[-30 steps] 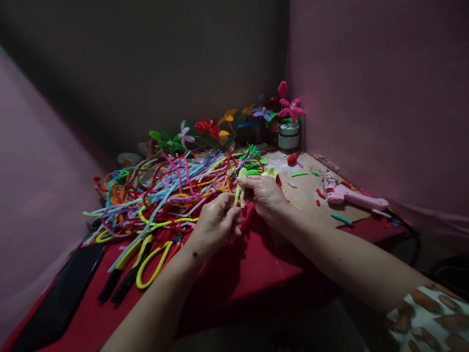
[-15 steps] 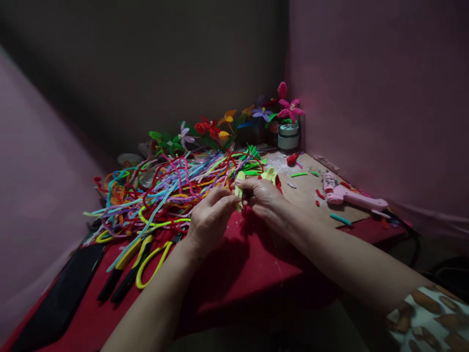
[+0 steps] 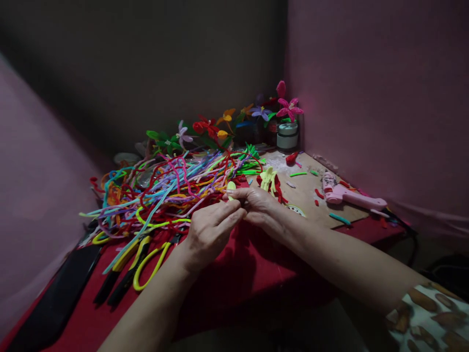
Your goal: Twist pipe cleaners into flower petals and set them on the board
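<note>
Between both hands is a pale yellow fuzzy pipe-cleaner piece point(image 3: 231, 187), its rounded tip poking up above the fingers. The thumb and fingers of my right hand point(image 3: 262, 205) pinch it from the right. My left hand point(image 3: 214, 227) is closed around its lower part, which the fingers hide. Just behind my right hand lies a bunch of pale yellow pipe-cleaner pieces point(image 3: 269, 178), with red pieces point(image 3: 281, 196) beside it. To the left spreads a tangled heap of multicoloured pipe cleaners point(image 3: 164, 188).
Yellow-and-black pliers point(image 3: 126, 266) and yellow-handled scissors point(image 3: 152, 266) lie at the left, near a black flat object point(image 3: 54, 298). A pink glue gun point(image 3: 348, 197) rests on the brown board point(image 3: 304, 188). Pipe-cleaner flowers point(image 3: 208, 127) and a lidded jar point(image 3: 287, 137) stand behind.
My hands have come closer together and slightly lower. The pale yellow piece has shifted left and down, with less of it showing. More of the yellow bunch behind is visible.
</note>
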`<action>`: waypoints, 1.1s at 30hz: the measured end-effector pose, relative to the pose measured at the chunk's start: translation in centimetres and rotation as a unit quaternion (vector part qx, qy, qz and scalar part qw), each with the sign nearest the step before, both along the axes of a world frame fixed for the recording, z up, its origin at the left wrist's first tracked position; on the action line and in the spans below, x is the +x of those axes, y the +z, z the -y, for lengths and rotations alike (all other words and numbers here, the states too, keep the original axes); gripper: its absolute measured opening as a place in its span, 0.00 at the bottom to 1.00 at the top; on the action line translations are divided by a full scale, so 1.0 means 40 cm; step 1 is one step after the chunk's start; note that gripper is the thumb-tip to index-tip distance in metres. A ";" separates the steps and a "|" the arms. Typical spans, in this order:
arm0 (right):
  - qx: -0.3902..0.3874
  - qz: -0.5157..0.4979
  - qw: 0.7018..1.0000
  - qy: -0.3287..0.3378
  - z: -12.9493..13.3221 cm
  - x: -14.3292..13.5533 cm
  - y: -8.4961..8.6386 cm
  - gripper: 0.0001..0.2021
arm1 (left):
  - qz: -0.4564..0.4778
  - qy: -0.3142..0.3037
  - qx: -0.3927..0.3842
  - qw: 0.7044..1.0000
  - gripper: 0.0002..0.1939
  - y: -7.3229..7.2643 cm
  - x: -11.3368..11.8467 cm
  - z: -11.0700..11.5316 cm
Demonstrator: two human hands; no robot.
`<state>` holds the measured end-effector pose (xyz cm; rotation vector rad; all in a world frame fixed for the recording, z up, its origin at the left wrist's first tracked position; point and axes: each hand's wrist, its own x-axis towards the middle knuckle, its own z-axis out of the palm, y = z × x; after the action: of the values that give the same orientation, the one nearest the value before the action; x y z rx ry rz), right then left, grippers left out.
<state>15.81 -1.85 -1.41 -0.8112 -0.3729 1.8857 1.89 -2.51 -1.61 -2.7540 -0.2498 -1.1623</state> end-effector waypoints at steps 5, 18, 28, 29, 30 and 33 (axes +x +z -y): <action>0.027 0.011 0.999 -0.026 -0.002 0.009 0.000 0.09 | 0.053 0.072 -0.081 0.993 0.06 0.027 0.005 0.001; 0.085 0.037 0.995 -0.027 0.000 0.002 -0.012 0.07 | 0.026 0.073 -0.123 0.989 0.08 0.019 0.003 -0.015; 0.205 0.133 0.970 0.006 0.022 0.003 -0.012 0.08 | 0.228 0.069 -0.473 0.848 0.05 0.074 -0.011 0.005; 0.211 0.141 0.967 0.008 0.023 0.003 -0.013 0.09 | 0.236 0.073 -0.472 0.846 0.05 0.075 -0.014 0.005; 0.214 0.150 0.965 0.011 0.023 0.004 -0.014 0.09 | 0.231 0.078 -0.468 0.849 0.04 0.076 -0.017 0.006; 0.213 0.175 0.961 0.016 0.024 0.005 -0.010 0.09 | 0.169 0.100 -0.445 0.874 0.04 0.084 -0.025 0.007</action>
<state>15.99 -2.83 -1.82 -0.8406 -0.9798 1.6022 0.87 -2.80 1.75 -3.0386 -1.3961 -1.7956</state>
